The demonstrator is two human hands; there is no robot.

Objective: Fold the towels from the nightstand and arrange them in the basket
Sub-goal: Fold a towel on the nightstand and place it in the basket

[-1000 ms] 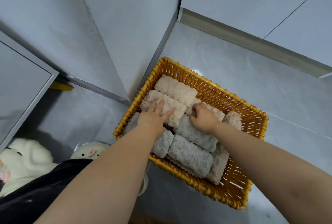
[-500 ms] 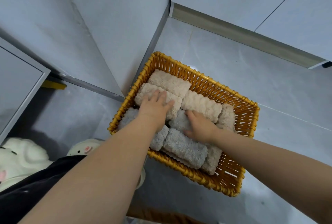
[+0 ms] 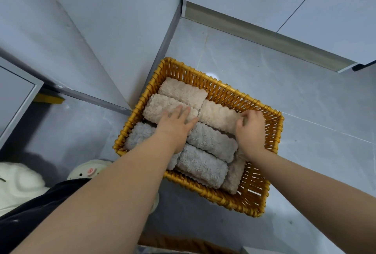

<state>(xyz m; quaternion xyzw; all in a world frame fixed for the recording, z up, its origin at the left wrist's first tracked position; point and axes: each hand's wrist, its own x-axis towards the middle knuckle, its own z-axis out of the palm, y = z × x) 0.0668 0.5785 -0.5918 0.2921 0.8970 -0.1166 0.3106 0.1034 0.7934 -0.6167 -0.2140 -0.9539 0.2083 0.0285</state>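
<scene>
Folded towels (image 3: 209,143) are packed in rows in the basket (image 3: 223,88) on the floor (image 3: 264,74). A beige towel (image 3: 162,105) is held down by the flat-fingered left hand (image 3: 177,125); its neighbour (image 3: 219,117) is gripped at the end by the right hand (image 3: 251,131), probably for snugger packing.

We note basket (image 3: 223,88) golden-yellow, woven. Beige towels (image 3: 181,91) plain; grey towels (image 3: 211,141) pale, plain. Floor (image 3: 284,91) grey, faintly marbled. Our slipper (image 3: 97,167) white, pink spot. Our clothing (image 3: 30,213) black. Walls (image 3: 101,19) light blue-grey, unpatterned.
</scene>
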